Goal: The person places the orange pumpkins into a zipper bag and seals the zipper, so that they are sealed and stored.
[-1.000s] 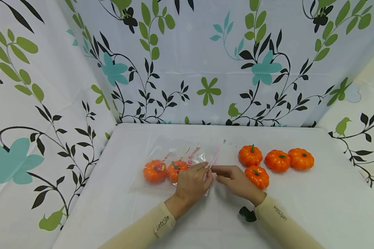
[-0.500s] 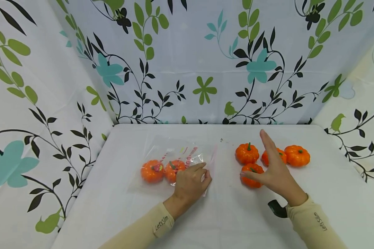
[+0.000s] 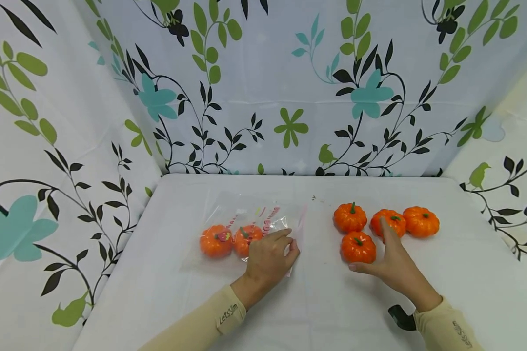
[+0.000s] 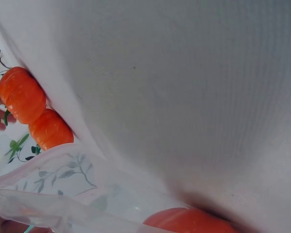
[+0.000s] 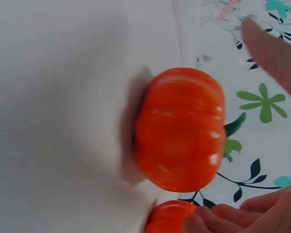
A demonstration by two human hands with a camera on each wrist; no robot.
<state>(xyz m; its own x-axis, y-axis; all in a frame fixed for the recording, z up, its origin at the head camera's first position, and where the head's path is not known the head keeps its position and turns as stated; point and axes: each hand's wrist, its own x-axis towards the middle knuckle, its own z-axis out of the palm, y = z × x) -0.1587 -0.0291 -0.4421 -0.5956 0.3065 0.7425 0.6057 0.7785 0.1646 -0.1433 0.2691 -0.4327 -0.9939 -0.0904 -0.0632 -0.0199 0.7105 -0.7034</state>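
A clear zip bag [image 3: 228, 207] with pink print lies flat, holding two small orange pumpkins [image 3: 215, 242]. My left hand [image 3: 268, 256] pinches the bag's right edge between thumb and fingers; in the left wrist view, fingertips [image 4: 12, 226] show behind the clear film. My right hand [image 3: 397, 268] has thumb and fingers spread wide beside a glossy orange pumpkin [image 3: 358, 247] with a green stem. In the right wrist view this pumpkin [image 5: 179, 131] stands between the thumb and the other fingers; no grip on it shows.
Behind the near pumpkin sits another pumpkin [image 3: 349, 217]. Two more, a middle pumpkin [image 3: 388, 220] and a right-hand pumpkin [image 3: 421, 222], lie side by side. A white cloth covers the table [image 3: 325, 302]; a leaf-patterned curtain [image 3: 263, 87] hangs behind.
My right hand has let go of the bag's edge, moved right and spread its fingers, then come down toward the near pumpkin. The left hand stays at the bag.
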